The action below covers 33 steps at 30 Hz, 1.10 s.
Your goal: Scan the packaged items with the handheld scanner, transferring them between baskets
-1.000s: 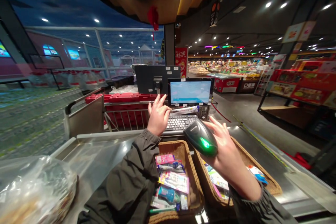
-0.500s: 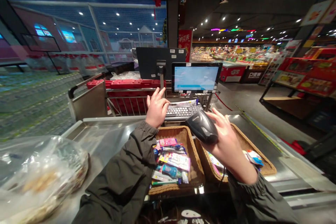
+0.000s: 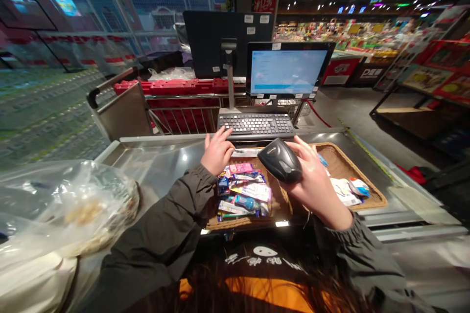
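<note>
My right hand (image 3: 312, 181) is wrapped round a black handheld barcode scanner (image 3: 281, 160), its head angled up and left over the baskets. My left hand (image 3: 217, 152) is at the far end of the left wicker basket (image 3: 281, 205), index finger reaching toward the keyboard. A slim white packet (image 3: 246, 152) extends rightward from its thumb side and appears to be gripped there. Several small colourful packages (image 3: 251, 190) lie in the left basket. In the right wicker basket (image 3: 341, 156) are a white packet (image 3: 345, 191) and a blue-and-white item (image 3: 359, 187), partly hidden by my right hand.
Behind the baskets are a black keyboard (image 3: 257, 123), a lit screen (image 3: 288, 73) and a second monitor's back (image 3: 205, 44). A clear plastic bag (image 3: 88, 200) with pale contents lies on the metal counter (image 3: 161, 156) at left. A trolley (image 3: 121, 112) stands beyond.
The view has tipped downward. My left hand and the white packet have come back from over the keyboard to the basket's far edge. My right hand still holds the scanner.
</note>
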{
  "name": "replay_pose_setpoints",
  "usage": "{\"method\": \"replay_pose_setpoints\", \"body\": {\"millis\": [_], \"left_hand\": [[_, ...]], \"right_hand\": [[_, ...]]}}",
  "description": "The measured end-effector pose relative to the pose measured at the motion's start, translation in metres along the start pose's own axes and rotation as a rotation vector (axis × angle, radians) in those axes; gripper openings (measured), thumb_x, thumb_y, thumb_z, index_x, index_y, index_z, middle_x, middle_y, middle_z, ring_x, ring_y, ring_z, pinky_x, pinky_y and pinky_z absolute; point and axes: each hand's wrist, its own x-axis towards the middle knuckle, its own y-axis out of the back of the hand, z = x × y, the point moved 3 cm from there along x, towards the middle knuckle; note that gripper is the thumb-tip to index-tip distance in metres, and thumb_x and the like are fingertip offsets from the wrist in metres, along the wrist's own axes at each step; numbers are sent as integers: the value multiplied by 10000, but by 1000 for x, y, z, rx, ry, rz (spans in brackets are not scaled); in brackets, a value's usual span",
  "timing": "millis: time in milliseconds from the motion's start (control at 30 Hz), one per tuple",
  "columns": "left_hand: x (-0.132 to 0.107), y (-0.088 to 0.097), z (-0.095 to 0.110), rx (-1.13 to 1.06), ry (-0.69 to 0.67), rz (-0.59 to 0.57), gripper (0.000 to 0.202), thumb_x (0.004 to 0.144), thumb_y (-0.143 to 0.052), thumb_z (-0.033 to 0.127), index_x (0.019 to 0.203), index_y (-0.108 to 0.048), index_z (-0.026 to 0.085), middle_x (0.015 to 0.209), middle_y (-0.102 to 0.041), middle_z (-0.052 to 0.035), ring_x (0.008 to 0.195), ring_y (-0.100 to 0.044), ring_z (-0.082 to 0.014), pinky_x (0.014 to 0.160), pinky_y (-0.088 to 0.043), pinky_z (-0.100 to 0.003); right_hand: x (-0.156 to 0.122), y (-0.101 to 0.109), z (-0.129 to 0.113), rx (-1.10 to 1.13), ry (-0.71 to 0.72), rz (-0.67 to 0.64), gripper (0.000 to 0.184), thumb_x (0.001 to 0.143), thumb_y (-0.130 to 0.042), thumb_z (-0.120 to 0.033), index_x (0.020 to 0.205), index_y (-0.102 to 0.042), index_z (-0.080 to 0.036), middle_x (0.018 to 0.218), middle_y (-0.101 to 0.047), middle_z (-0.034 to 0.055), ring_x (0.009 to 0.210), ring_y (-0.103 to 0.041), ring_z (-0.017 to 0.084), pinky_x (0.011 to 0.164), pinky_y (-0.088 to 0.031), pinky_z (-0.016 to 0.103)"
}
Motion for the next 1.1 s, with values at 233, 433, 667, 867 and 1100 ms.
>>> {"method": "replay_pose_setpoints", "body": {"millis": [233, 433, 667, 867, 1100], "left_hand": [[-57, -41, -20, -28, -28, -202, 248, 927, -444, 212, 811, -663, 200, 1493, -508, -57, 1475, -307, -288, 1158, -166, -690], [-97, -70, -31, -4, -21, -424, 242, 902, -480, 205, 803, -700, 220, 1421, -584, -48, 1431, -385, -300, 1135, -213, -700], [-104, -75, -31, 109, -60, -412, 180, 848, -583, 246, 960, -723, 229, 1499, -487, -125, 1436, -362, -364, 1117, -258, -704], [-63, -61, 6, 48, -227, -326, 267, 899, -573, 372, 1104, -682, 241, 1522, -460, -114, 1465, -310, -347, 1158, -219, -667], [-3, -102, 98, -30, -494, -422, 239, 847, -668, 367, 1037, -704, 227, 1492, -495, -116, 1451, -329, -348, 1165, -184, -671]], "right_hand": [[-19, -24, -2, 38, -45, -110, 473, 755, -642, -247, 1219, -600, -165, 1372, -548, 183, 1422, -347, 429, 1103, -260, 738], [-32, -36, -1, 77, -69, -196, 446, 732, -662, -232, 1172, -636, -171, 1338, -583, 166, 1396, -387, 419, 1130, -266, 698], [-42, -26, 20, 35, -139, -183, 505, 741, -655, -235, 1241, -614, -174, 1361, -568, 169, 1386, -407, 403, 1131, -290, 671], [-60, 17, 68, -96, -311, -13, 510, 772, -655, -326, 1258, -576, -194, 1327, -591, 168, 1380, -421, 417, 1115, -280, 707], [-89, 64, 118, -201, -440, 184, 461, 801, -634, -381, 1220, -589, -195, 1274, -605, 171, 1382, -410, 419, 1109, -305, 695]]}}
